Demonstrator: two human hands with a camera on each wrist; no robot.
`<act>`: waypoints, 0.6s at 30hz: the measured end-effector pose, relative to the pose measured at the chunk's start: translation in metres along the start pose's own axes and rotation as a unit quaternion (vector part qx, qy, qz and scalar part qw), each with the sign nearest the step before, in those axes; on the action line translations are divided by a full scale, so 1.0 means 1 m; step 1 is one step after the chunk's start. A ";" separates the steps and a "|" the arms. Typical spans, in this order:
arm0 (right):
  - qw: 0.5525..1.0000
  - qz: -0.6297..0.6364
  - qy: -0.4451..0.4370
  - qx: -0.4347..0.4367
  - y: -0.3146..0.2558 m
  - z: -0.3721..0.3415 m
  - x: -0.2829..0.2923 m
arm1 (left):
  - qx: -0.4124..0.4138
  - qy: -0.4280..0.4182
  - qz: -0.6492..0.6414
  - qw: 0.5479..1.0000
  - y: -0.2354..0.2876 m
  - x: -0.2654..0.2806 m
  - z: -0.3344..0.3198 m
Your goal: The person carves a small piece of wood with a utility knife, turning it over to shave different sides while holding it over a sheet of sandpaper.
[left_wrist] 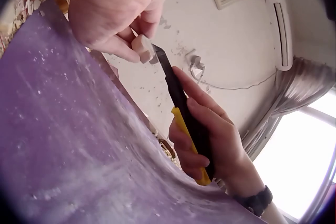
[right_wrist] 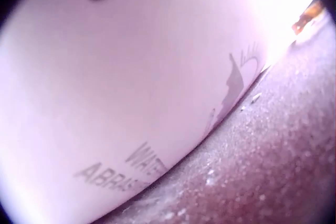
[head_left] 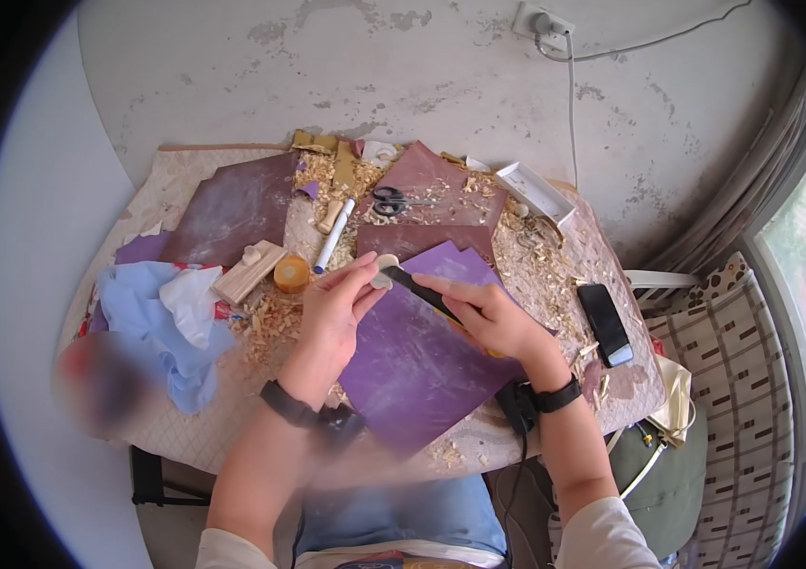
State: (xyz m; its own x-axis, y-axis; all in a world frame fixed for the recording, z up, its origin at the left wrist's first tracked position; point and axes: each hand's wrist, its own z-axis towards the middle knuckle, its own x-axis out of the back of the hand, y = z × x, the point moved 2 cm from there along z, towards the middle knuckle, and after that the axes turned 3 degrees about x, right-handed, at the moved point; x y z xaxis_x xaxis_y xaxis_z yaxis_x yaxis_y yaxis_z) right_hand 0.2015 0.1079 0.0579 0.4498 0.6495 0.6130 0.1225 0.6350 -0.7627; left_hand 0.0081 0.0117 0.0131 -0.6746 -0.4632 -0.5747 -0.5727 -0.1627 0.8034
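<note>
Above a purple sheet of sandpaper (head_left: 426,356), my left hand (head_left: 332,308) pinches a small pale piece of wood (left_wrist: 143,48) between thumb and fingers. My right hand (head_left: 496,321) grips a black and yellow utility knife (left_wrist: 185,106), its fingers wrapped round the handle. The blade (left_wrist: 160,56) meets the wood's edge in the left wrist view. In the right wrist view, the white printed back of an abrasive sheet (right_wrist: 131,77) fills most of the picture and hides the right hand. Below it lies a dusty reddish surface (right_wrist: 262,166).
Wood shavings (head_left: 275,322) litter the table. Left of the hands are a wooden block (head_left: 249,273), an amber roll of tape (head_left: 292,274) and a blue cloth (head_left: 151,308). Beyond lie a marker (head_left: 334,235), scissors (head_left: 391,201) and a white tray (head_left: 536,192); a phone (head_left: 604,325) is at right.
</note>
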 end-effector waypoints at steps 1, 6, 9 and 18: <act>1.000 -0.012 0.013 -0.016 -0.001 0.000 0.001 | -0.001 0.000 0.000 1.000 0.000 0.000 0.000; 1.000 -0.007 0.007 0.007 0.002 0.000 0.000 | 0.007 0.000 0.004 1.000 -0.001 0.000 0.000; 0.999 -0.026 0.021 0.020 0.007 0.001 -0.002 | 0.007 0.004 -0.002 1.000 -0.002 0.000 0.000; 0.999 -0.026 0.017 0.011 0.006 0.001 -0.001 | 0.011 0.000 0.023 1.000 -0.002 -0.002 -0.001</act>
State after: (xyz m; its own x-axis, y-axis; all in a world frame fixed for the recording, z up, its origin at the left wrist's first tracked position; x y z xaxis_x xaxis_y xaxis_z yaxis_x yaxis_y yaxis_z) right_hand 0.2015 0.1116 0.0529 0.4730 0.6014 0.6439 0.1279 0.6763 -0.7255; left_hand 0.0107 0.0114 0.0129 -0.6997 -0.4704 -0.5377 -0.5521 -0.1216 0.8249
